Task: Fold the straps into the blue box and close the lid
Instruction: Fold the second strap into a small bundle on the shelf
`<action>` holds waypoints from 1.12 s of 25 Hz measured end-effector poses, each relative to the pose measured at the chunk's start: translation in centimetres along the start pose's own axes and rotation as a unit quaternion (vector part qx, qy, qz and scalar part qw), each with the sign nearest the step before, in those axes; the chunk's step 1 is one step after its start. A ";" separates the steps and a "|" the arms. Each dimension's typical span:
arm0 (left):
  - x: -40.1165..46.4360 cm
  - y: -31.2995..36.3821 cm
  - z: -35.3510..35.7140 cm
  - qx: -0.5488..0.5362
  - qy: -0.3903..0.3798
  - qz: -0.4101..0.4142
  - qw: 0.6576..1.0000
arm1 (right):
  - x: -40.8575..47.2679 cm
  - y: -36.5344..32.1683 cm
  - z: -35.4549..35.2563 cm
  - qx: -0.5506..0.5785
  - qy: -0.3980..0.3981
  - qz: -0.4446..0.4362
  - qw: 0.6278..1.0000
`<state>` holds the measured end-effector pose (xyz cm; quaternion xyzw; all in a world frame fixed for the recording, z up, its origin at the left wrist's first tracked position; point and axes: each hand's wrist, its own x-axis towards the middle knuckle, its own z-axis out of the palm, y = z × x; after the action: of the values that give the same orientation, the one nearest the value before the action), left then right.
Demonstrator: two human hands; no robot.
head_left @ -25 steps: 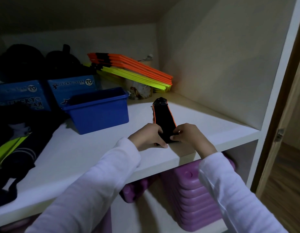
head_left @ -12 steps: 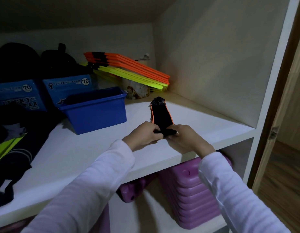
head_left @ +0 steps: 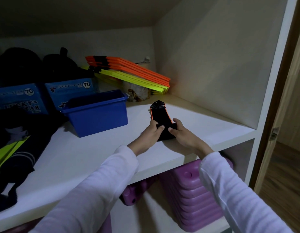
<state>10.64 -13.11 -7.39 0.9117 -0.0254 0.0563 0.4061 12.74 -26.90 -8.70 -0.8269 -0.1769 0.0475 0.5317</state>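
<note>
Head view: your left hand [head_left: 150,134] and right hand [head_left: 183,136] meet at the near edge of the white shelf [head_left: 75,158], right of centre. Both grip the near end of the folded strap bundle [head_left: 160,115], black w/ orange edging. Left thumb lies across the top of a black band wrapped round the bundle, fingers curled under; right thumb pinches the same band from the other side, fingers curled round the bundle's right edge. The far end of the bundle fans out in stacked loops and points away from you; can't tell if it rests on the shelf or hangs just above it.

The blue box [head_left: 97,113] sits to the left of the bundle, apart from it, open on top; inside is dark, contents can't be made out. No lid can be picked out w/ certainty.

Behind the box, two blue cartons [head_left: 70,89] marked "LUCKY STAR 70". Far back, a slanted stack of orange and yellow flat bars [head_left: 129,73] leans over a crumpled bag [head_left: 139,93]. Dark bags [head_left: 28,64] at far left, a black garment w/ yellow-green stripe [head_left: 13,148] at near left. Below the shelf, a ribbed purple plastic stack [head_left: 193,195]. Both your sleeves [head_left: 98,185] are white.
</note>
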 end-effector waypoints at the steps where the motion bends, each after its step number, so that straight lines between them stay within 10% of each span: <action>1: 0.1 0.0 0.0 0.000 -0.002 -0.002 1.000 | 0.0 0.0 -0.1 -0.009 -0.004 0.000 1.000; 10: 0.5 -1.4 -1.0 0.024 -0.028 0.015 0.999 | 1.3 1.1 -0.1 -0.051 0.050 -0.018 0.997; 16: 1.8 -2.3 -1.0 -0.202 0.006 -0.052 0.978 | 2.1 0.9 -0.7 0.085 0.049 0.040 0.994; 28: 3.6 -2.1 -1.7 -0.194 -0.006 -0.180 0.964 | 4.3 1.0 -0.1 -0.106 0.132 0.121 0.978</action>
<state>14.28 -10.48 -7.37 0.8054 0.1266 -0.0294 0.5783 17.00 -25.94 -9.10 -0.8930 -0.0072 -0.0174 0.4497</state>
